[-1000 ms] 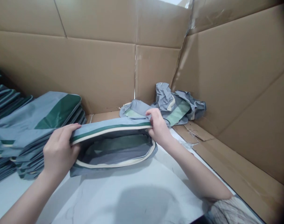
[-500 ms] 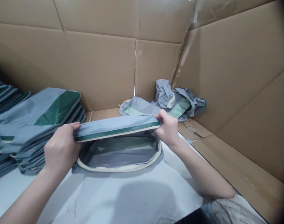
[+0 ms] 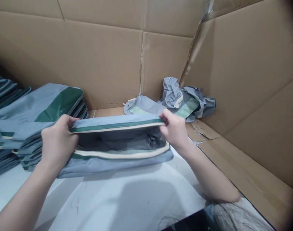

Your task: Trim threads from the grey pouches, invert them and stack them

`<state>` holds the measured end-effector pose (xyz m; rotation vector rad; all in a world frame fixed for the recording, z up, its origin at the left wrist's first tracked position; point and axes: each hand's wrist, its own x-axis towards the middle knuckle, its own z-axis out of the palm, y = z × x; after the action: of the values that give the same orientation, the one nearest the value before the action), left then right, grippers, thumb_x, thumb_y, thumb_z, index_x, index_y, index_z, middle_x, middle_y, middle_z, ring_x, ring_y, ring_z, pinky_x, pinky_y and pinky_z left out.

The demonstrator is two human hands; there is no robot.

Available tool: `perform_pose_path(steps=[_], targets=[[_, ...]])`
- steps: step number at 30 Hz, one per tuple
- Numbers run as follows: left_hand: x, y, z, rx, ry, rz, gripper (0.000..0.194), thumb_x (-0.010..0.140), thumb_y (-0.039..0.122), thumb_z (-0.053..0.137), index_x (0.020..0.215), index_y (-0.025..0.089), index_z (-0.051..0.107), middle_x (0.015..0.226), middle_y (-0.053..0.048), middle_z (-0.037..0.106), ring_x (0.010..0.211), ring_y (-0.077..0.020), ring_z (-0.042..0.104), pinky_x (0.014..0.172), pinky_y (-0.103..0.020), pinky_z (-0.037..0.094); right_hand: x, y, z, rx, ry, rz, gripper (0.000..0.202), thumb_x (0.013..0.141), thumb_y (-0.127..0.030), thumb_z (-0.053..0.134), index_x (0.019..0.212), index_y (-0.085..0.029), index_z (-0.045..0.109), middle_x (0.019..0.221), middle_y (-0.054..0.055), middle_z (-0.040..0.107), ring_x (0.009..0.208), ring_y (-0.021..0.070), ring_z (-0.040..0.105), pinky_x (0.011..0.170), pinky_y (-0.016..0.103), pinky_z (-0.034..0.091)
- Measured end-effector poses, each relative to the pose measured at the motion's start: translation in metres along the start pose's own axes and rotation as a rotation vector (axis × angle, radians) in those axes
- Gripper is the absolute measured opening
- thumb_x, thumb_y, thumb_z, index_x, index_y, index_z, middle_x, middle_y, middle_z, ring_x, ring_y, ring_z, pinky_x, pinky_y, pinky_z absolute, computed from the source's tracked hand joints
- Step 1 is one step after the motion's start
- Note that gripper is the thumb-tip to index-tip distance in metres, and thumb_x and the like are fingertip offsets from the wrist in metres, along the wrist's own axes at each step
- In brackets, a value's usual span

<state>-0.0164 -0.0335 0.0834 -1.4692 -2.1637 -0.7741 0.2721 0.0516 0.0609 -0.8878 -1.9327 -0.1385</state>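
A grey-blue fabric bag (image 3: 117, 165) with a green stripe and cream edging lies across the white table, its wide mouth gaping toward me. My left hand (image 3: 59, 139) pinches the left end of the raised upper edge between thumb and fingers. At the opposite end, my right hand (image 3: 174, 128) grips the same edge, with the fingertips partly hidden behind the cloth. Between the hands the edge is stretched nearly straight. Inside the opening a dark grey lining shows, creased at the right.
On the left stands a tall stack of similar folded grey and green pieces (image 3: 57, 102). Crumpled grey and pale green pieces (image 3: 170, 93) lie in the far right corner. Cardboard walls (image 3: 103, 61) enclose the back and right of the white table (image 3: 103, 202).
The held edge has tipped back and up, and the bag's lower front now shows its grey-blue outer side below the cream rim. Both hands keep their hold; the view has shifted slightly.
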Motion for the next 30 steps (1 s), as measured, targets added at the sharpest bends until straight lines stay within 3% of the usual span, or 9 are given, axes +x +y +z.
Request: perform_pose_path(steps=[5, 8, 10, 12, 17, 20, 22, 27, 30], targets=[[-0.008, 0.011, -0.006, -0.188, -0.246, 0.063, 0.026, 0.07, 0.028, 0.047, 0.095, 0.023, 0.052, 0.095, -0.001, 0.067, 0.088, -0.0175, 0.064, 0.073, -0.023, 0.047, 0.011, 0.023, 0.009, -0.075, 0.055, 0.173, 0.008, 0.067, -0.013, 0.039, 0.072, -0.018, 0.041, 0.062, 0.001, 0.048, 0.055, 0.0148, 0.043, 0.054, 0.026, 0.031], [-0.01, 0.01, -0.014, -0.221, -0.354, 0.079, 0.027, 0.071, 0.028, 0.045, 0.097, 0.026, 0.051, 0.092, 0.003, 0.068, 0.087, -0.0152, 0.064, 0.067, -0.02, 0.046, 0.018, 0.032, 0.0, 0.201, -0.14, 0.283, 0.004, 0.068, -0.016, 0.042, 0.071, -0.017, 0.045, 0.065, 0.001, 0.051, 0.059, 0.0127, 0.046, 0.056, 0.023, 0.034], [-0.01, 0.007, -0.016, -0.117, -0.272, 0.065, 0.03, 0.068, 0.02, 0.042, 0.095, 0.027, 0.052, 0.088, 0.003, 0.068, 0.086, -0.0168, 0.064, 0.065, -0.021, 0.044, 0.019, 0.034, -0.006, 0.343, -0.415, 0.275, 0.007, 0.069, -0.023, 0.049, 0.069, -0.016, 0.048, 0.067, 0.0, 0.053, 0.061, 0.0119, 0.047, 0.055, 0.021, 0.035], [-0.009, 0.004, -0.014, -0.018, -0.153, 0.047, 0.034, 0.066, 0.014, 0.04, 0.095, 0.026, 0.052, 0.088, 0.001, 0.068, 0.085, -0.02, 0.064, 0.067, -0.024, 0.044, 0.016, 0.031, -0.005, 0.338, -0.545, 0.246, 0.011, 0.066, -0.024, 0.055, 0.068, -0.015, 0.048, 0.066, 0.0, 0.053, 0.061, 0.0116, 0.046, 0.055, 0.021, 0.034], [-0.007, 0.0, 0.005, 0.207, -0.031, 0.051, 0.033, 0.074, 0.019, 0.039, 0.106, 0.016, 0.045, 0.09, -0.01, 0.066, 0.079, -0.028, 0.065, 0.061, -0.029, 0.044, 0.006, 0.023, 0.014, 0.087, -0.099, 0.176, 0.015, 0.06, -0.008, 0.045, 0.069, -0.018, 0.039, 0.064, -0.001, 0.049, 0.059, 0.0121, 0.044, 0.055, 0.022, 0.032], [-0.007, -0.001, 0.01, 0.201, 0.049, 0.037, 0.038, 0.073, 0.021, 0.042, 0.11, 0.015, 0.042, 0.093, -0.011, 0.065, 0.077, -0.029, 0.065, 0.058, -0.028, 0.043, 0.006, 0.028, 0.024, 0.044, -0.004, 0.191, 0.02, 0.057, -0.008, 0.044, 0.072, -0.019, 0.037, 0.062, -0.001, 0.047, 0.056, 0.0128, 0.043, 0.053, 0.022, 0.031], [-0.007, 0.0, 0.008, 0.121, 0.053, 0.025, 0.038, 0.071, 0.021, 0.044, 0.109, 0.017, 0.042, 0.095, -0.01, 0.065, 0.081, -0.0282, 0.065, 0.061, -0.028, 0.044, 0.007, 0.035, 0.028, 0.078, -0.067, 0.252, 0.02, 0.057, -0.01, 0.044, 0.074, -0.019, 0.039, 0.061, -0.002, 0.048, 0.056, 0.013, 0.045, 0.052, 0.022, 0.032], [-0.007, 0.001, 0.004, -0.122, -0.196, 0.028, 0.031, 0.071, 0.024, 0.049, 0.102, 0.022, 0.044, 0.096, -0.004, 0.066, 0.087, -0.0205, 0.064, 0.068, -0.024, 0.045, 0.004, 0.058, 0.044, 0.151, -0.456, 0.285, 0.02, 0.062, -0.019, 0.051, 0.082, -0.017, 0.046, 0.079, 0.003, 0.058, 0.07, 0.0159, 0.052, 0.06, 0.023, 0.037], [-0.006, -0.002, 0.007, -0.038, -0.108, 0.001, 0.031, 0.068, 0.018, 0.047, 0.099, 0.022, 0.047, 0.089, -0.003, 0.066, 0.085, -0.0213, 0.064, 0.067, -0.024, 0.044, 0.001, 0.064, 0.052, 0.136, -0.483, 0.262, 0.02, 0.058, -0.018, 0.054, 0.078, -0.016, 0.049, 0.075, 0.003, 0.058, 0.068, 0.016, 0.051, 0.059, 0.022, 0.035]])
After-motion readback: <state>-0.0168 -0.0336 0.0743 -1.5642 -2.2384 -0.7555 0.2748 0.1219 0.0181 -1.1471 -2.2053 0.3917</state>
